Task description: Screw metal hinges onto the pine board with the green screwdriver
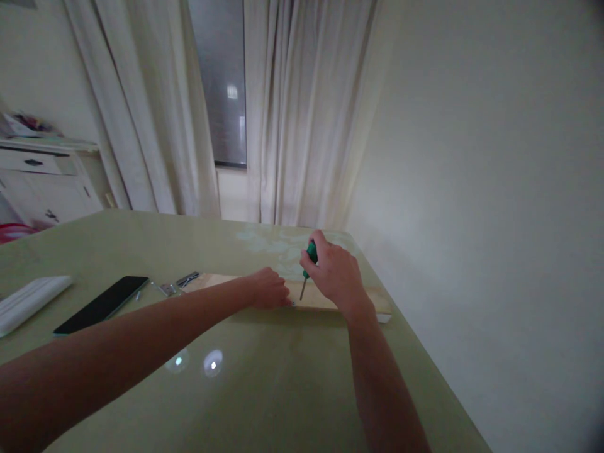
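Note:
A pale wooden board lies lengthwise across the table. My right hand grips the green handle of a screwdriver. Its thin metal shaft slants down toward the board, with the tip close to the board's front edge; whether it touches cannot be told. My left hand rests on the board with fingers curled in, and its fingertips are beside a small metal piece at the front edge. What those fingers pinch, if anything, is hidden.
On the left lie a dark phone and a white, flat, oblong object. Small metal hardware and a metal hinge-like piece sit by the board's left end. A wall runs along the table's right side.

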The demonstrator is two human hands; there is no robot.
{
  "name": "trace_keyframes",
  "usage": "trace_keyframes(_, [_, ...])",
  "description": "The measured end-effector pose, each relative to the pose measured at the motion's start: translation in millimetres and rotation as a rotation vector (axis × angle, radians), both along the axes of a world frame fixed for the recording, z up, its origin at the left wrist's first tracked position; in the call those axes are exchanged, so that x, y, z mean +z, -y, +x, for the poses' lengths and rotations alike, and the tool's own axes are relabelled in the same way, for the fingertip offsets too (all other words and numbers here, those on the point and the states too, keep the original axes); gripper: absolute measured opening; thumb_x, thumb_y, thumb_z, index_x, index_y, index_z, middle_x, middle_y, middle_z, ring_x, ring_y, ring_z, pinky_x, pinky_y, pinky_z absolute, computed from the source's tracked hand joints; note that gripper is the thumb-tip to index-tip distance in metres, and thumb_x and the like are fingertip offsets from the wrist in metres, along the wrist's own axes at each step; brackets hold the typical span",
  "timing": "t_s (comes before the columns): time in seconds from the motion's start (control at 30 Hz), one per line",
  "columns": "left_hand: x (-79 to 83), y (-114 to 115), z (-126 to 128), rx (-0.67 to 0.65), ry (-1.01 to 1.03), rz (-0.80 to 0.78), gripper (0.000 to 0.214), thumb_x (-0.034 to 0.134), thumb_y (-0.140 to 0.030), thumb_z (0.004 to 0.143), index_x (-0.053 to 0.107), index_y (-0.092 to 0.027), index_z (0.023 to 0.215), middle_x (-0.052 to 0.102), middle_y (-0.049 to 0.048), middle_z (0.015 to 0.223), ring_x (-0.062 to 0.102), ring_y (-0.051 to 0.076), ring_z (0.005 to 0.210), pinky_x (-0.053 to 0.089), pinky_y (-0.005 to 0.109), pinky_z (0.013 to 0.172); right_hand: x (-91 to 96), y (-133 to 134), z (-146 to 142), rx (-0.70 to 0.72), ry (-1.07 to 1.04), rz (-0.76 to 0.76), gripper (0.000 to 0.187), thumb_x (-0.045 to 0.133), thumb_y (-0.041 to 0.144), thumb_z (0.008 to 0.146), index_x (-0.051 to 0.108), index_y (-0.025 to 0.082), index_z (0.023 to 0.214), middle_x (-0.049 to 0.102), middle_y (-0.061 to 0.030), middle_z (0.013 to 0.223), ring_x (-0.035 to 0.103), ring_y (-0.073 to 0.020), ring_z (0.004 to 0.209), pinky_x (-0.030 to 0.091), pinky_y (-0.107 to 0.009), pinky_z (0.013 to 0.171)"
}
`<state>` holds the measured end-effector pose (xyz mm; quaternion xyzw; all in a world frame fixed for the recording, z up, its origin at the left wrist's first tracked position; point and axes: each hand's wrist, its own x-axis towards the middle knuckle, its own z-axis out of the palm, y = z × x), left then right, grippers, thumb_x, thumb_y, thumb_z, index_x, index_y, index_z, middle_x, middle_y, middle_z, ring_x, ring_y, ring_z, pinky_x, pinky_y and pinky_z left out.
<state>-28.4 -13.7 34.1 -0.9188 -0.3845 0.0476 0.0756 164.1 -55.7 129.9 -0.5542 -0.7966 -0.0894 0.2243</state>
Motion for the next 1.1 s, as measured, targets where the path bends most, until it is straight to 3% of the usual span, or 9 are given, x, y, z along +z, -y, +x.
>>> trace_keyframes(0.1, [5.8, 1.0, -0.8, -0.042, -0.042, -0.009, 0.027, 0.061, -0.037, 0.103, 0.073, -0.019, 0.087, 0.076, 0.011, 0.075, 0.073, 0.025, 0.068, 0.051, 0.034, 0.067, -0.9, -0.9, 0.6, -0.013, 0.007, 0.005, 0.025, 0.049, 0.043, 0.105, 0.058, 0.026, 0.12, 0.077, -0.0045, 0.092, 0.068, -0.0211, 0.075, 0.026, -0.03, 0.062])
trace_keyframes(0.2, [9.0, 0.2, -3.0, -0.09, -0.069, -0.031, 0.009, 0.069, -0.022, 0.096, 0.073, -0.021, 0.089, 0.078, 0.0077, 0.077, 0.074, 0.022, 0.068, 0.05, 0.031, 0.067, -0.8, -1.1, 1.1, -0.008, 0.007, 0.018, 0.023, 0.049, 0.043, 0.105, 0.058, 0.026, 0.117, 0.078, -0.0045, 0.092, 0.068, -0.0209, 0.075, 0.022, -0.031, 0.061])
trace_keyframes(0.27, [7.3, -1.1, -3.1, -0.098, -0.078, -0.033, 0.012, 0.069, -0.021, 0.096, 0.072, -0.021, 0.084, 0.077, 0.0068, 0.074, 0.074, 0.022, 0.068, 0.049, 0.03, 0.066, -0.4, -0.9, 1.4, -0.008, 0.004, 0.024, 0.022, 0.05, 0.043, 0.105, 0.058, 0.026, 0.117, 0.078, -0.0044, 0.092, 0.068, -0.021, 0.074, 0.021, -0.031, 0.06])
trace_keyframes(0.43, [1.9, -0.8, -1.9, -0.052, -0.094, 0.007, 0.042, 0.054, -0.038, 0.107, 0.07, -0.018, 0.074, 0.075, 0.0116, 0.072, 0.073, 0.024, 0.066, 0.048, 0.032, 0.064, -0.8, -1.1, 2.5, -0.015, 0.0, 0.04, 0.021, 0.05, 0.042, 0.104, 0.058, 0.026, 0.116, 0.077, -0.0042, 0.089, 0.067, -0.0204, 0.072, 0.02, -0.032, 0.059])
trace_keyframes(0.57, [7.3, 2.4, -6.5, -0.109, -0.101, 0.025, 0.026, 0.058, -0.038, 0.105, 0.073, -0.02, 0.094, 0.078, 0.0097, 0.08, 0.073, 0.023, 0.066, 0.047, 0.031, 0.062, -3.1, -2.1, 1.7, 0.001, -0.015, 0.036, 0.022, 0.05, 0.043, 0.104, 0.057, 0.026, 0.116, 0.077, -0.0038, 0.089, 0.066, -0.0197, 0.072, 0.02, -0.031, 0.06])
trace_keyframes(0.67, [9.5, 1.5, -9.0, -0.179, -0.125, 0.018, 0.013, 0.065, -0.029, 0.101, 0.073, -0.022, 0.093, 0.078, 0.0052, 0.078, 0.073, 0.02, 0.065, 0.045, 0.028, 0.059, -4.9, -2.8, -0.5, 0.017, -0.014, 0.023, 0.022, 0.049, 0.043, 0.104, 0.057, 0.026, 0.117, 0.078, -0.0035, 0.092, 0.066, -0.0192, 0.073, 0.02, -0.031, 0.06])
trace_keyframes(0.9, [2.6, 1.5, -2.5, -0.082, -0.172, 0.06, 0.046, 0.048, -0.041, 0.11, 0.075, -0.018, 0.08, 0.076, 0.0115, 0.072, 0.074, 0.025, 0.064, 0.044, 0.03, 0.057, -6.7, -1.9, -3.1, 0.042, 0.003, 0.024, 0.022, 0.05, 0.043, 0.104, 0.057, 0.026, 0.116, 0.079, -0.0031, 0.094, 0.067, -0.0196, 0.074, 0.018, -0.032, 0.06])
trace_keyframes(1.0, [5.1, 5.2, -2.1, -0.08, -0.17, 0.053, 0.04, 0.047, -0.043, 0.11, 0.076, -0.019, 0.097, 0.079, 0.0125, 0.078, 0.075, 0.027, 0.065, 0.045, 0.031, 0.057, -6.5, -2.7, -2.2, 0.036, 0.002, 0.02, 0.02, 0.051, 0.041, 0.104, 0.057, 0.026, 0.116, 0.079, -0.0029, 0.094, 0.068, -0.0201, 0.075, 0.018, -0.032, 0.06])
trace_keyframes(1.1, [10.4, 5.8, -2.7, -0.117, -0.195, 0.004, 0.02, 0.057, -0.031, 0.105, 0.075, -0.022, 0.106, 0.08, 0.0097, 0.081, 0.074, 0.025, 0.067, 0.045, 0.03, 0.059, -6.3, -3.9, -2.2, 0.037, 0.001, 0.019, 0.02, 0.051, 0.042, 0.104, 0.057, 0.026, 0.115, 0.079, -0.0026, 0.093, 0.068, -0.02, 0.074, 0.018, -0.032, 0.06])
